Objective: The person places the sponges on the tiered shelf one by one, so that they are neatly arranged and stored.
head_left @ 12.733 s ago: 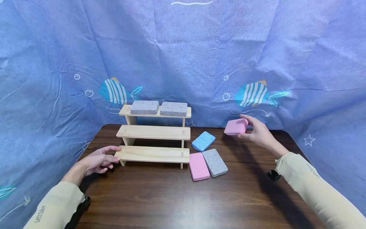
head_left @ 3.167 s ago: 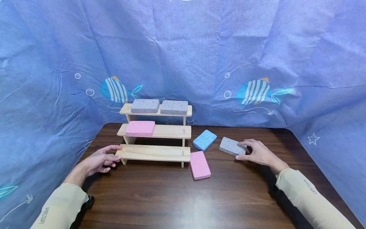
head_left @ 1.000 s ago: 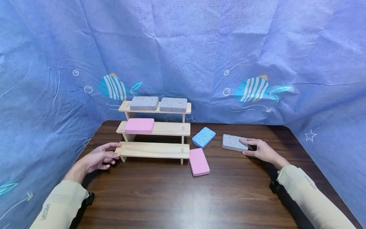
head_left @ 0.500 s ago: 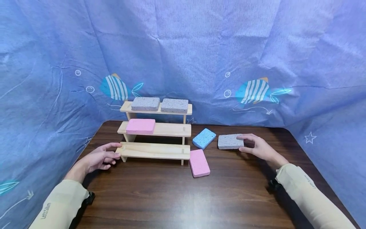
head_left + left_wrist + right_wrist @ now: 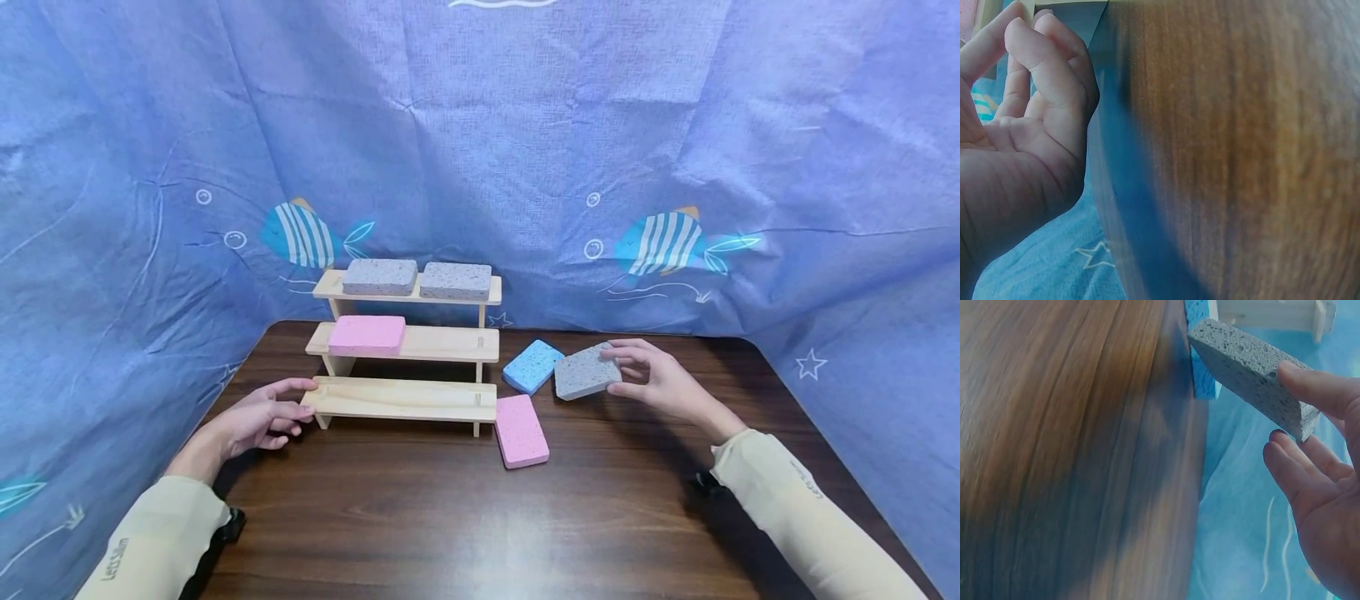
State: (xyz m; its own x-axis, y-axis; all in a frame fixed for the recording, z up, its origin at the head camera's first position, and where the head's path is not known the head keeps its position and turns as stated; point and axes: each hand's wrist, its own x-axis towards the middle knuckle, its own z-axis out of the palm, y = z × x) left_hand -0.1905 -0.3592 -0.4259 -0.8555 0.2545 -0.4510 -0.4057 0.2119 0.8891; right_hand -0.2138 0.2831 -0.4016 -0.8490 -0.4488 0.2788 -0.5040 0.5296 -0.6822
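Note:
My right hand (image 5: 663, 383) pinches a grey speckled sponge (image 5: 585, 372) by its right end, thumb on one side and fingers on the other. The sponge is tilted and raised, beside the blue sponge (image 5: 532, 367). In the right wrist view the grey sponge (image 5: 1244, 365) overlaps that blue one. My left hand (image 5: 258, 421) holds the left end of the lowest step of a three-tier wooden stand (image 5: 405, 398). Two grey sponges (image 5: 455, 281) lie on the top tier and a pink sponge (image 5: 367, 334) on the left of the middle tier.
Another pink sponge (image 5: 521, 432) lies flat on the dark wooden table (image 5: 420, 517), right at the stand's front right corner. A blue fish-print cloth (image 5: 525, 150) hangs behind the table and along both sides.
A pink sponge has come onto the middle tier since the oldest frame. My right hand has lifted the grey sponge and moved it left towards the blue one. My left hand stays put.

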